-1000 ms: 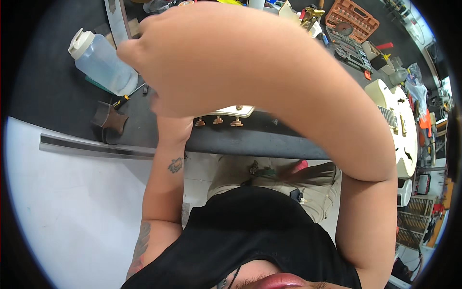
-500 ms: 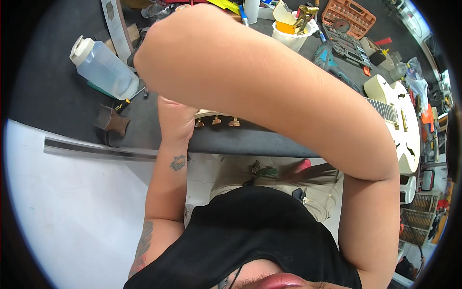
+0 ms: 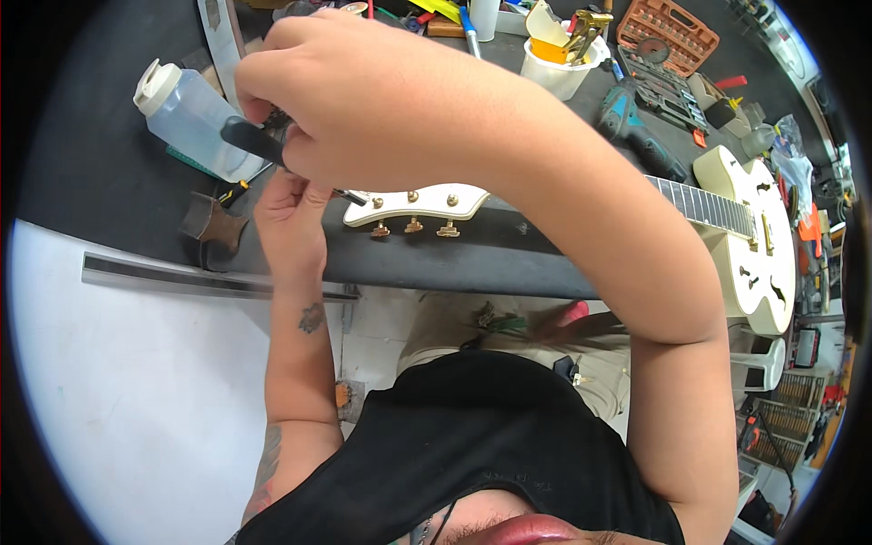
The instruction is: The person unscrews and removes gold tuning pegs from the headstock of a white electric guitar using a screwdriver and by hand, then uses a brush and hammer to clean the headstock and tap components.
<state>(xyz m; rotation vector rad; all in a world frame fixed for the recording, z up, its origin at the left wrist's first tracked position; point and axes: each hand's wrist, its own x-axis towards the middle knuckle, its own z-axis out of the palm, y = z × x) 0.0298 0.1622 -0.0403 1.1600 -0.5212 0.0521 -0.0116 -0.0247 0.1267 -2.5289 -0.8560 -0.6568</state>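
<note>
- Right hand (image 3: 322,104) raised over the bench (image 3: 427,268), back of the hand toward my view; fingers curled in, closed on a dark-handled tool (image 3: 252,143). I see the handle's end jutting out to the left; the rest of the grip is hidden.
- Left hand (image 3: 295,213) just below it, thumb and fingers drawn close at the tool's metal shaft. Whether they pinch it or merely sit against it, I cannot tell.
- Shaft end shows right of the left thumb, near the leftmost post of a cream headstock (image 3: 427,207). I cannot make out contact.
- Headstock lies along the bench's near edge; three gold tuning buttons (image 3: 414,223) stick out toward the person.
- Right forearm crosses above it; to the right I note a fretted neck (image 3: 704,206) and cream guitar body (image 3: 763,263).
- Left of both hands: clear bottle (image 3: 200,123), white lid, standing on the bench.
- Beyond the forearm: white tub (image 3: 552,77), blue-and-black power tool (image 3: 627,118), orange case (image 3: 668,32).
</note>
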